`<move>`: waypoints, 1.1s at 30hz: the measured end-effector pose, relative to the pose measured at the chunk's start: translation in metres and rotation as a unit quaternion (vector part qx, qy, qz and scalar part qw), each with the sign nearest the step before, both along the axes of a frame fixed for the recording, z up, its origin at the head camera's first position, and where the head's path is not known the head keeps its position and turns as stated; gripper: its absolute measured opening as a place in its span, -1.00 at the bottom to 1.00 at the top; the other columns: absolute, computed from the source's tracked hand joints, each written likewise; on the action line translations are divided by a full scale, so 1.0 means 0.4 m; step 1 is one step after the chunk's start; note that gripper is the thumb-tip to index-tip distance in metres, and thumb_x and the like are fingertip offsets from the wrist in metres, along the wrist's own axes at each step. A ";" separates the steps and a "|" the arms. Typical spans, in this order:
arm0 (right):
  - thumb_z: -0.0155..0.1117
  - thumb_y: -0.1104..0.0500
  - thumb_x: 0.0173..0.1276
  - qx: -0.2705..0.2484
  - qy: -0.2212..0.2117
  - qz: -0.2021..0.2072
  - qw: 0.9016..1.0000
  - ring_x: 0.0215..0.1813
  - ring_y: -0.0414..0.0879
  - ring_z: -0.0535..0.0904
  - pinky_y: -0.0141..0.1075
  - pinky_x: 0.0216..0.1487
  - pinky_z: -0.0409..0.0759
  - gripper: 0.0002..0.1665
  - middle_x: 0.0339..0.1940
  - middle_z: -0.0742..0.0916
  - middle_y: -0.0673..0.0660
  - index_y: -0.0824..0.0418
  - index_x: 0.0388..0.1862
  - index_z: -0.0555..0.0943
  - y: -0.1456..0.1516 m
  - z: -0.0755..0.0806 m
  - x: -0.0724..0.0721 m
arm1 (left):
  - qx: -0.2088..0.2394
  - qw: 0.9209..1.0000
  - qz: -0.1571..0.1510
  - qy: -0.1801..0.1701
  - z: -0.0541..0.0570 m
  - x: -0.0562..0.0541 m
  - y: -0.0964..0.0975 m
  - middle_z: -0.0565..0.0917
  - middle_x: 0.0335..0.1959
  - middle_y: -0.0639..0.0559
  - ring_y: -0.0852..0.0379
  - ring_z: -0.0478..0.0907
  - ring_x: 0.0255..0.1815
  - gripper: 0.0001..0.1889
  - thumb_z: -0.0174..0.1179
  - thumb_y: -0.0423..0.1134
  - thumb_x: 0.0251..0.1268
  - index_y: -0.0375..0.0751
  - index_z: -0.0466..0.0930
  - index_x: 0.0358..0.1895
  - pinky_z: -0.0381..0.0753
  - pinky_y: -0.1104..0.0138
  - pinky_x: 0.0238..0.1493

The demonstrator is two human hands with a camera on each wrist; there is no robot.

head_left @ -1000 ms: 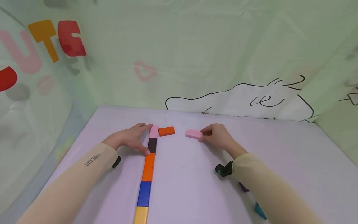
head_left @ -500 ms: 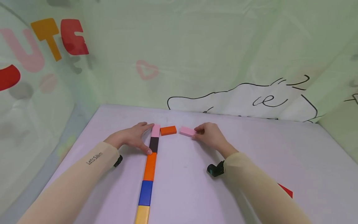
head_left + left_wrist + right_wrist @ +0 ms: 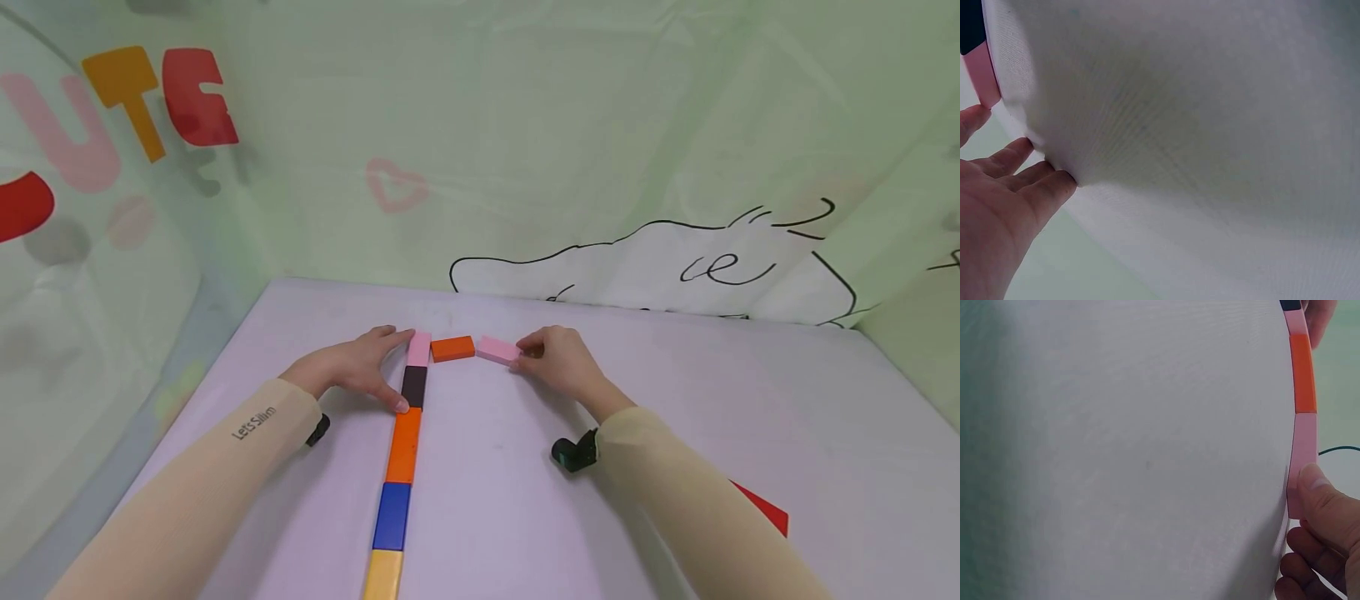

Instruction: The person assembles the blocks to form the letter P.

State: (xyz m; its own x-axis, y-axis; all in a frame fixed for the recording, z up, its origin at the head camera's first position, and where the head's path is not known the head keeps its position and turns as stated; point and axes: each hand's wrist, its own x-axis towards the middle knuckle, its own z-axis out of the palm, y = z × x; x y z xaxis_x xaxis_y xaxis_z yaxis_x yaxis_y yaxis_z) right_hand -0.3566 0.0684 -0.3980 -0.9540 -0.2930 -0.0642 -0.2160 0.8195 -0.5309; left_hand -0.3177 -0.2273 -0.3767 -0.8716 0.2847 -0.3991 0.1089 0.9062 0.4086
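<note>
My right hand pinches the right end of a pink block between thumb and fingers. The block's left end meets a short orange block; the right wrist view shows the two end to end. That orange block adjoins another pink block at the far end of a straight row. Below it in the row come a black block, an orange stretch, a blue block and a yellow block. My left hand spreads along the row, index fingertip at the pink block's far end, thumb near the black-orange joint.
The blocks lie on a pale lilac tabletop with a pale green printed curtain behind. A red block shows partly beside the right forearm. A dark wrist-worn device hangs under the right cuff.
My right hand has slid the pink block leftward across the table until its end reaches the short orange block. The left hand keeps its place on the row.
</note>
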 end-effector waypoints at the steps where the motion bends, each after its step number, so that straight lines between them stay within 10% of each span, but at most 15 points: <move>1: 0.46 0.15 0.35 0.000 -0.001 0.000 1.000 0.01 0.05 0.60 -0.11 0.12 0.65 -0.55 0.05 0.78 0.24 0.32 0.16 0.71 -0.001 0.001 0.000 | 0.000 1.000 0.000 0.000 0.001 0.000 0.000 -0.08 0.68 -0.33 -0.34 -0.04 0.67 0.15 0.50 0.05 0.10 -0.06 -0.06 0.68 0.12 -0.33 0.54; 33: 0.46 0.14 0.34 0.004 0.015 0.009 1.000 -0.01 0.03 0.62 -0.12 0.09 0.65 -0.55 0.01 0.79 0.24 0.33 0.16 0.71 0.004 -0.005 -0.006 | 0.008 1.000 -0.012 0.004 0.006 0.005 -0.003 -0.08 0.68 -0.35 -0.35 -0.03 0.67 0.15 0.51 0.03 0.10 -0.11 -0.05 0.67 0.12 -0.32 0.55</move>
